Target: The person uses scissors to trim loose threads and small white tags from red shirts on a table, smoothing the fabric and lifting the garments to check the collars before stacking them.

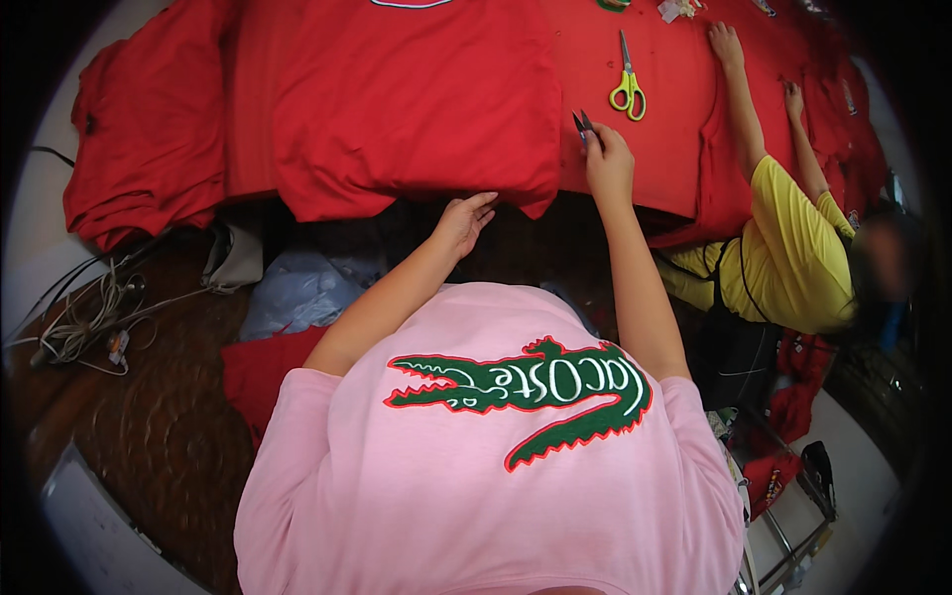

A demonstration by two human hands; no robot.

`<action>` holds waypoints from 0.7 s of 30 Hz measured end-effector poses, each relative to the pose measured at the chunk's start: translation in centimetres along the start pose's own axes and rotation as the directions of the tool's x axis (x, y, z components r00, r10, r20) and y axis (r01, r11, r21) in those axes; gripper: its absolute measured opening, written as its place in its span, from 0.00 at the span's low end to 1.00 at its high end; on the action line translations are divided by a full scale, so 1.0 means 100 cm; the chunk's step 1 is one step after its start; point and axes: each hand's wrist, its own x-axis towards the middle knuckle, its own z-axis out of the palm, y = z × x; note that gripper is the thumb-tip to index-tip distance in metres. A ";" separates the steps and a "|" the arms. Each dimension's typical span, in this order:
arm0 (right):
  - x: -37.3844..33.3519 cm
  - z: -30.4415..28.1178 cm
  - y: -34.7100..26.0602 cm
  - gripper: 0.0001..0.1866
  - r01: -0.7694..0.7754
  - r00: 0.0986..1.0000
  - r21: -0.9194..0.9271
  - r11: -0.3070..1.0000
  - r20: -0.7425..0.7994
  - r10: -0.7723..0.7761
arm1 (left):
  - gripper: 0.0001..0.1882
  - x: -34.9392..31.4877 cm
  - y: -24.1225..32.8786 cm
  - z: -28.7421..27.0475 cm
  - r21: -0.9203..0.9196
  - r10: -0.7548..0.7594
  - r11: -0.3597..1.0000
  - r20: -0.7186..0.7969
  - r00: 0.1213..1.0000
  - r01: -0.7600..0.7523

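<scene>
left hand (463, 226) with fingers extended, right hand (609, 164) closed, further forward.

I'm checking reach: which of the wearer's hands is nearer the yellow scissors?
Right. The right hand, gripping snips, is just below the yellow scissors in the picture; the left hand is farther off, down and left, by the near edge of the red cloth.

White script lettering (558, 383), upside down, crosses a green, red-edged crocodile patch (570, 430) on a pink short-sleeved fabric shirt (436, 516), lower centre; a white print (412, 3) on smooth red cloth (416, 99), top edge, is cut off, unreadable.
</scene>
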 end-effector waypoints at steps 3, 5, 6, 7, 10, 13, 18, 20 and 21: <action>-0.041 -0.023 -0.018 0.12 -0.282 0.959 0.476 0.833 0.158 0.235 | 0.15 -0.005 0.003 0.000 -0.068 -0.048 0.996 0.023 0.999 0.049; -0.069 -0.040 -0.036 0.12 -0.397 0.915 0.563 0.724 0.306 0.263 | 0.14 -0.027 0.014 0.014 -0.142 -0.092 0.985 0.034 0.995 0.096; -0.080 -0.048 -0.048 0.12 -0.397 0.907 0.505 0.767 0.342 0.245 | 0.12 -0.041 0.022 0.023 -0.095 -0.067 0.993 0.040 0.997 0.071; -0.090 -0.054 -0.062 0.12 -0.392 0.898 0.446 0.804 0.378 0.227 | 0.11 -0.057 0.031 0.032 -0.045 -0.041 0.998 0.045 0.998 0.043; -0.106 -0.059 -0.091 0.12 -0.336 0.893 0.358 0.871 0.416 0.173 | 0.11 -0.084 0.049 0.049 0.035 0.076 0.996 0.051 0.996 -0.078; -0.102 -0.062 -0.106 0.12 -0.359 0.878 0.341 0.869 0.440 0.190 | 0.08 -0.105 0.067 0.064 0.104 0.185 0.976 0.061 0.981 -0.190; -0.087 -0.060 -0.123 0.13 -0.345 0.863 0.408 0.846 0.491 0.116 | 0.09 -0.120 0.078 0.062 0.241 0.336 0.905 0.103 0.936 -0.351; -0.082 -0.059 -0.132 0.14 -0.277 0.872 0.435 0.857 0.489 0.033 | 0.09 -0.128 0.080 0.066 0.245 0.365 0.894 0.090 0.927 -0.376; -0.081 -0.058 -0.134 0.13 -0.271 0.864 0.438 0.857 0.504 0.016 | 0.09 -0.130 0.080 0.065 0.246 0.373 0.890 0.090 0.923 -0.384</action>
